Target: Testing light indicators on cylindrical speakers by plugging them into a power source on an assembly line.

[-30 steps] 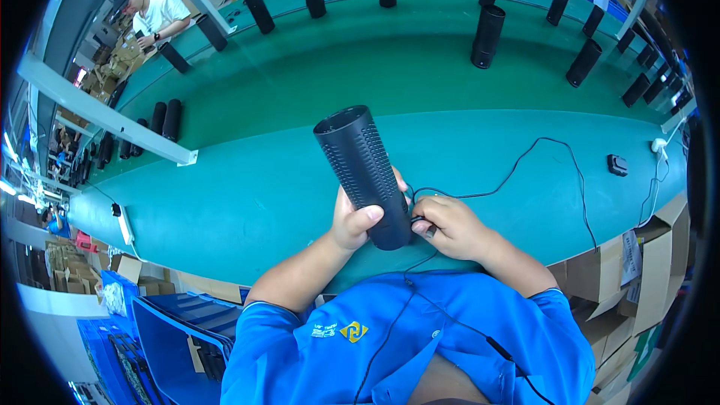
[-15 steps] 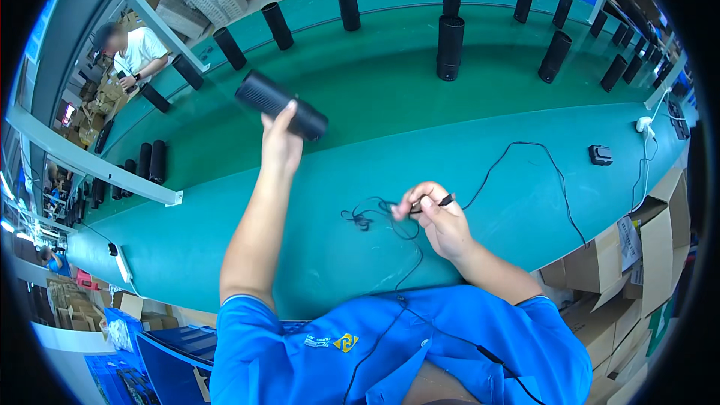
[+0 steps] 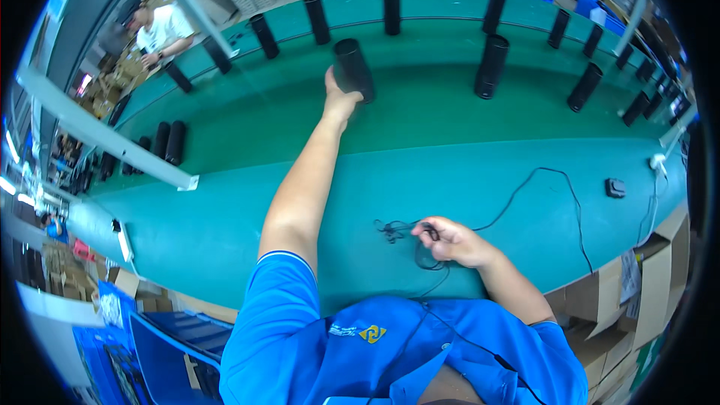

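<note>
Teal surface: the table point(image 3: 225, 240) fills the view, a nearer band by the person and a farther, darker band beyond it.
Left hand: the left hand point(image 3: 339, 99) is stretched far out over the farther band, fingers wrapped and closed around the black cylinder point(image 3: 354, 69) at its lower part.
Cylinder position: upright or nearly so, its base at or just above the farther band; I cannot tell whether it already rests there.
Right hand: the right hand point(image 3: 451, 241) lies on the nearer band close to the body, fingers curled shut on the black cable point(image 3: 540, 195) beside a small tangle of it.
Cable run: it loops away to the right across the table, towards a small black adapter point(image 3: 615, 187).
Other cylinders: a row of black cylinders point(image 3: 491, 66) stands upright along the farther band, well apart from one another.
Progress: judging by this, the held cylinder is free of the cable and out near the row; letting go of it is what remains.
Background: another person point(image 3: 161, 30) works at the far left.
</note>
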Demonstrator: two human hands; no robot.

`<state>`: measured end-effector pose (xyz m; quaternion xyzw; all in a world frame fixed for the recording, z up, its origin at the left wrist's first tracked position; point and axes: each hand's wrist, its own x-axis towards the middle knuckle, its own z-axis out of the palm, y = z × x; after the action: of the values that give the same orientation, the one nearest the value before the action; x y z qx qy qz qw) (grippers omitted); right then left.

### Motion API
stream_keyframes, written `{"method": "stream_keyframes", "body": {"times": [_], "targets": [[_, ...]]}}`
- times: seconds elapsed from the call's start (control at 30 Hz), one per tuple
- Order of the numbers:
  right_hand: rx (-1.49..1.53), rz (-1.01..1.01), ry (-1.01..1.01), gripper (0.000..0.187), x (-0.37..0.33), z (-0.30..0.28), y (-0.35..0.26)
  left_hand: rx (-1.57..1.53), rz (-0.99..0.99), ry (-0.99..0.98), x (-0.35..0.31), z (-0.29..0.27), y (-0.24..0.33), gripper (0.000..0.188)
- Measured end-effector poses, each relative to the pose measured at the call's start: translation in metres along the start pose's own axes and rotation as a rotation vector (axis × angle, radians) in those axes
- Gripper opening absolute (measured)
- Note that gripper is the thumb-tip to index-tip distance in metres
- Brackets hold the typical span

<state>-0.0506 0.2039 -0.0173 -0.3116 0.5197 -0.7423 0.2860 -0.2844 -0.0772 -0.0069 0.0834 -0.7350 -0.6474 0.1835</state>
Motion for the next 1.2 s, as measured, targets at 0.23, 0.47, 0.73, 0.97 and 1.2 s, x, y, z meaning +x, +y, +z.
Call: {"method": "stream_keyframes", "body": {"times": [0.23, 0.47, 0.73, 0.97, 1.2], "targets": [[0.075, 0.369, 0.175, 0.029, -0.004, -0.008, 0.01, 0.697, 0.118, 0.341, 0.04, -0.177, -0.03, 0.086], [-0.126, 0.333, 0.235, 0.012, 0.001, 0.004, 0.012, 1.621, -0.248, 0.478, 0.051, -0.363, -0.041, 0.078], [-0.077, 0.316, 0.325, 0.014, -0.003, 0.003, 0.021, 1.522, -0.705, 0.642, 0.087, -0.446, -0.08, 0.082], [0.087, 0.38, 0.385, 0.015, -0.001, 0.005, 0.02, 1.148, -0.217, 0.826, 0.102, -0.425, -0.077, 0.048], [-0.094, 0.346, 0.33, 0.017, 0.008, 0.013, 0.016, -0.008, 0.021, 0.36, 0.054, -0.36, -0.029, 0.049]]}}
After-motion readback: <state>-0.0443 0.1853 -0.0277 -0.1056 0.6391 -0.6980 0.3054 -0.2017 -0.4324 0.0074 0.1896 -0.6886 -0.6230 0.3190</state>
